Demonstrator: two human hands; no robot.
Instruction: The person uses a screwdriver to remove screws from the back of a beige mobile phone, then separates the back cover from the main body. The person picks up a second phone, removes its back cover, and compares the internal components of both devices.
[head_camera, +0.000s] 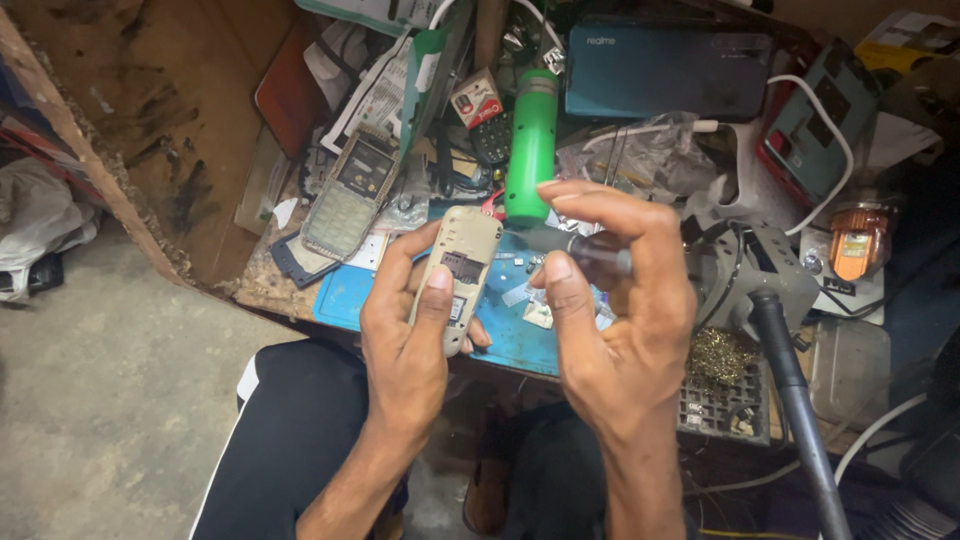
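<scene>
- Left hand (405, 330): I see it wrapped around a small beige phone body (458, 272), thumb lying along the near face, fingers curled behind; a firm, closed hold.
- Beige phone body: smooth matte plastic, rounded-corner bar shape, back open with a dark rectangular recess showing. Its long axis runs nearly upright in my view, top end tilted slightly right and away from me, lower end tucked against the palm. It hangs above the blue mat (520, 335), just left of the right hand.
- Right hand (620, 320): pinched shut on a dark-handled screwdriver (585, 250), thumb and fingertips around the glossy cylindrical handle. The tool lies roughly level, its tip pointing left toward the phone body; I cannot tell whether the tip touches.
- Blue mat: flat, rubbery, scattered with small pale parts.
- Green cylinder (531, 145): smooth plastic, standing lengthwise behind the hands.
- Grey keypad frame (350, 195): gridded plastic, lying tilted on the worn wooden bench (160, 110).
- Teal phone (668, 70): glossy slab at the back.
</scene>
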